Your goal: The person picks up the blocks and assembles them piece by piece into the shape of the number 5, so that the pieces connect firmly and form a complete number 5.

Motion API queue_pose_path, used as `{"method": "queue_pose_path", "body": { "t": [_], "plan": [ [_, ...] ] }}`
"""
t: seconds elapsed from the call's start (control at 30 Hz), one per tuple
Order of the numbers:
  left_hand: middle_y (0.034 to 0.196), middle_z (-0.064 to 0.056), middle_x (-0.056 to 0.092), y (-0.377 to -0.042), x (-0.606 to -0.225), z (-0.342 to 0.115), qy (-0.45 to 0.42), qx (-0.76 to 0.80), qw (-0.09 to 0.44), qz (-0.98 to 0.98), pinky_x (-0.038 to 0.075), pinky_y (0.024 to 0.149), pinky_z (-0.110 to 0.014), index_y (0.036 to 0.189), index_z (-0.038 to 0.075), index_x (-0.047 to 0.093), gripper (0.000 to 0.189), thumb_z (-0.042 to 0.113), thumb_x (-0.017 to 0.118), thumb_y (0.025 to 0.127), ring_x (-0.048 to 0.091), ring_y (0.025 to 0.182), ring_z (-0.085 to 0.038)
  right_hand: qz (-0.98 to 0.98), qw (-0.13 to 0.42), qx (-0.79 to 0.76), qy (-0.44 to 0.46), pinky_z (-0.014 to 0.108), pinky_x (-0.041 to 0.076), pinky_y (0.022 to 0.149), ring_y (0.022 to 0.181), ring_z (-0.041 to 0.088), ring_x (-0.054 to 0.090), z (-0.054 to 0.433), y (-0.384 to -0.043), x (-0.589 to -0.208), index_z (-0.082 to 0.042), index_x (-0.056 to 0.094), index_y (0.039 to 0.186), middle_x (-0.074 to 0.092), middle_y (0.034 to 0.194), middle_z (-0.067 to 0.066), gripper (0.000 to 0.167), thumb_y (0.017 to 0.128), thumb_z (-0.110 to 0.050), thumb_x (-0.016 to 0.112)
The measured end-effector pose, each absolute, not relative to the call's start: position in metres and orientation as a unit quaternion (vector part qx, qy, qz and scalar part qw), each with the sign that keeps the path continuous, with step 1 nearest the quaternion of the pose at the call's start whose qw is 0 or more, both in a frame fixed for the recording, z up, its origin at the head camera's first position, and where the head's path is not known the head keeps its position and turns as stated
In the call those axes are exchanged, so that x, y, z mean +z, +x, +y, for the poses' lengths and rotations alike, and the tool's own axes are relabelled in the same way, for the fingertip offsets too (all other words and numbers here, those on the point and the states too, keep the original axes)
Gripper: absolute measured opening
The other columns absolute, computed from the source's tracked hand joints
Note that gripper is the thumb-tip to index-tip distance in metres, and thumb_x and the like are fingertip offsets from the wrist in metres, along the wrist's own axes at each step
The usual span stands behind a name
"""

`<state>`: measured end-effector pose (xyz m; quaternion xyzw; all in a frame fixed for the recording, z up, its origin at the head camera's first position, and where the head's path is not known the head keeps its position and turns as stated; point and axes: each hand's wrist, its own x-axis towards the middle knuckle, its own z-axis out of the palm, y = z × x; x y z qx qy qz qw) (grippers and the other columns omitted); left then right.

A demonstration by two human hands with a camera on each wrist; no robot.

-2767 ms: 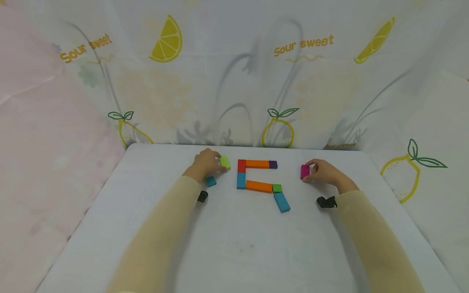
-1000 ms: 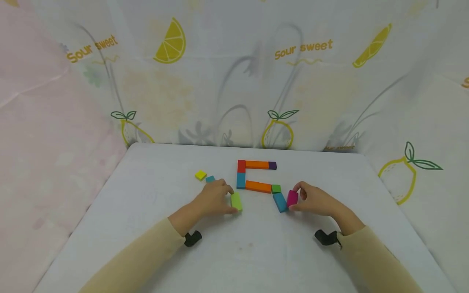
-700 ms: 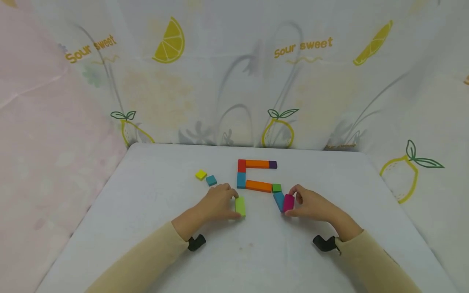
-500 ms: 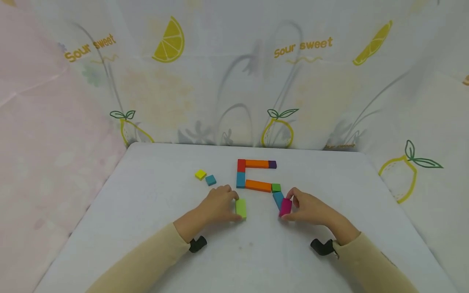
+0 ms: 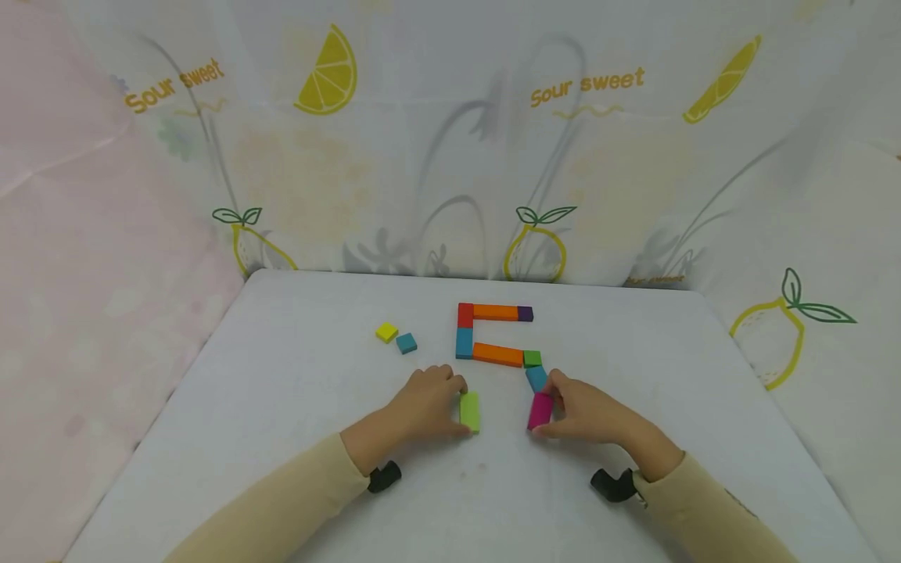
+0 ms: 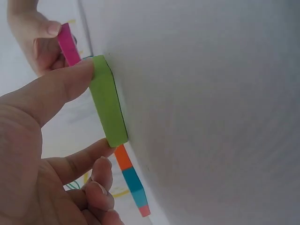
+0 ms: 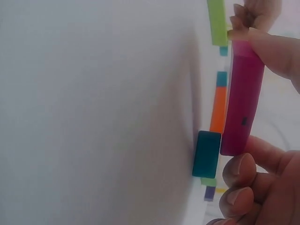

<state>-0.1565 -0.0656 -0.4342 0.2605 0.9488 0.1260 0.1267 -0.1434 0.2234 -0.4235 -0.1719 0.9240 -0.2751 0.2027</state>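
Note:
My left hand (image 5: 428, 403) pinches a lime-green block (image 5: 469, 412) by its two ends, thumb at the near end and a finger at the far end. Opposite it, my right hand (image 5: 590, 408) pinches a magenta block (image 5: 540, 411) the same way. In the right wrist view the magenta block (image 7: 243, 101) hangs over the table surface, close beside the end of a teal-blue block (image 7: 206, 153). That blue block (image 5: 536, 379) slants below a small green block (image 5: 532, 359), its near part hidden by the magenta one.
Behind the hands a line of blocks runs from a purple cube (image 5: 525, 313) through an orange bar (image 5: 496, 312), a red block (image 5: 465, 315), a blue block (image 5: 464, 343) and a second orange bar (image 5: 497, 354). Loose yellow (image 5: 386, 332) and blue (image 5: 406, 342) pieces lie left.
The left hand has carried the lime-green block from the back left toward the near middle. The right hand has brought the magenta block left and nearer, to the slanted blue block's near end.

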Motion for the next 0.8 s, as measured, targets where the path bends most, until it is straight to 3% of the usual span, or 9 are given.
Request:
{"method": "queue_pose_path", "body": {
  "t": [0.3,0.8],
  "plan": [
    [0.100,0.003,0.056,-0.148,-0.436,-0.063,0.265,0.117,0.121,0.950,0.046,0.086,-0.036,0.120,0.015,0.066,0.061,0.054,0.083,0.076,0.050,0.093,-0.015,0.928,0.209,-0.252,-0.176,0.030,0.045,0.062,0.076,0.015,0.052,0.221,-0.137,-0.426,-0.011,0.051,0.112,0.054,0.081,-0.001,0.063,0.073,-0.045,0.088],
    [0.101,0.001,0.057,-0.138,-0.436,-0.058,0.267,0.094,0.110,0.953,0.045,0.085,-0.038,0.121,0.015,0.065,0.070,0.063,0.081,0.073,0.050,0.094,-0.017,0.934,0.216,-0.240,-0.154,0.031,0.042,0.062,0.074,0.015,0.050,0.221,-0.130,-0.427,-0.009,0.051,0.115,0.052,0.081,0.001,0.067,0.072,-0.041,0.090]
  ]
}}
